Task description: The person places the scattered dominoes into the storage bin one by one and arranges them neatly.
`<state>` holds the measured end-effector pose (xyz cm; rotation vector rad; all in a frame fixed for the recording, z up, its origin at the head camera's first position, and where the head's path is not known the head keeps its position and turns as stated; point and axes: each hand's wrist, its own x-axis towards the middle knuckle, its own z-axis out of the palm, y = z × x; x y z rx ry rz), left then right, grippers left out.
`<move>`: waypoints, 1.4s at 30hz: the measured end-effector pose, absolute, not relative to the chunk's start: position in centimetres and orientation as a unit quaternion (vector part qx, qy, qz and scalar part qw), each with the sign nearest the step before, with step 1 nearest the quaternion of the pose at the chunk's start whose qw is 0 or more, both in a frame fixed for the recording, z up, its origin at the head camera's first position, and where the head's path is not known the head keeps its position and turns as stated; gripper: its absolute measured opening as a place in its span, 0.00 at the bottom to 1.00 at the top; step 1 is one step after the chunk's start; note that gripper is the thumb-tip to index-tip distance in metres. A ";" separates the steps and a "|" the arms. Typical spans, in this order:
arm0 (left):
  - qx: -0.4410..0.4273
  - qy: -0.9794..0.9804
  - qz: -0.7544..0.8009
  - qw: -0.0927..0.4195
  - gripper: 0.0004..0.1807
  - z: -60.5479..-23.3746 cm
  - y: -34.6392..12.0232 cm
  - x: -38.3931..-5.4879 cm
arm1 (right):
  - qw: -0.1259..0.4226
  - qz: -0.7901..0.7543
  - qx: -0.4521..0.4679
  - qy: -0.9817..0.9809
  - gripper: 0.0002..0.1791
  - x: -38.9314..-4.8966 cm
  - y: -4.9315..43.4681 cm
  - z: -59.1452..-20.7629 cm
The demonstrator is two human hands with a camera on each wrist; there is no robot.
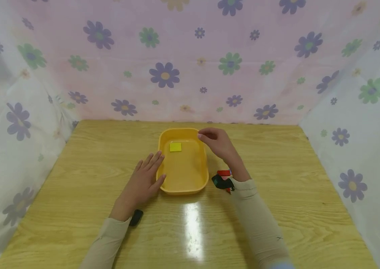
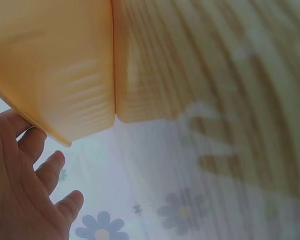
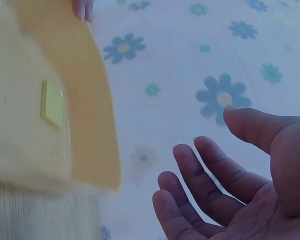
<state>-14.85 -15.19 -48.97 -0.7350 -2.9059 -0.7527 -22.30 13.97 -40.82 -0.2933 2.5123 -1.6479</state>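
A yellow-orange plastic tray [image 1: 182,172] with raised walls stands on the table. Inside it, near the far left, lies a small flat bright yellow block [image 1: 175,147], which the right wrist view also shows. My left hand [image 1: 145,177] rests its spread fingers on the tray's left rim; in the left wrist view some fingertips touch the outer edge. By the tray's far right corner hovers my right hand [image 1: 219,142], its fingers loosely bent. Nothing sits between thumb and fingers [image 3: 190,165] in the right wrist view, where a gap separates them from the tray.
Several small red pieces [image 1: 224,173] lie right of the tray, partly hidden by the right wrist and its black camera [image 1: 221,182]. Another black wrist camera [image 1: 136,218] is under the left wrist. Flowered cloth [image 1: 190,93] hangs behind the wood-grain table [image 1: 116,149] and along both sides.
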 end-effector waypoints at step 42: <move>-0.237 -0.939 -0.249 0.027 0.36 -48.9 -15.1 -14.8 | -0.007 -0.487 -0.018 0.873 0.19 -18.1 26.0 -49.8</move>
